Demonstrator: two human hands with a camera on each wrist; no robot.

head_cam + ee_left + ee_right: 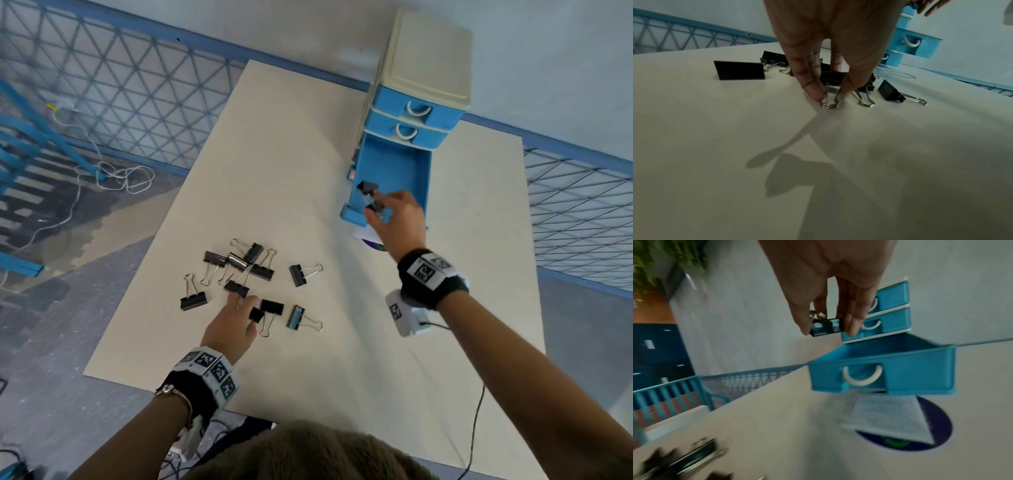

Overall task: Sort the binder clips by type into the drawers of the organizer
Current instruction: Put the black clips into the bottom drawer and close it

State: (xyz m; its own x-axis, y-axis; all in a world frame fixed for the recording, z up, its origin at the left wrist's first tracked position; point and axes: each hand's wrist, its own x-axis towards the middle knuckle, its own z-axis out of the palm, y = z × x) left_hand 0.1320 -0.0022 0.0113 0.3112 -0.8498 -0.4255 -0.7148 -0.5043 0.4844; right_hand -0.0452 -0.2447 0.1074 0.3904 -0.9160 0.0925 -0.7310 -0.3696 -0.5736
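A cream-topped organizer [428, 61] with blue drawers stands at the far right of the white board. Its bottom drawer [394, 164] is pulled out, and the two above are closed. My right hand [376, 209] pinches a black binder clip [368, 187] between thumb and fingers, above the front of the open drawer [879, 356]; in the right wrist view the clip [826, 326] hangs clear of the drawer. Several black binder clips [239, 263] lie scattered mid-board. My left hand [246, 305] pinches the wire handles of one binder clip [833, 78] that still touches the board.
A white sheet over a dark round sticker [900, 418] lies on the board under the open drawer's front. Blue mesh fencing [120, 85] borders the board at the back and right. White cables [120, 174] trail on the floor to the left.
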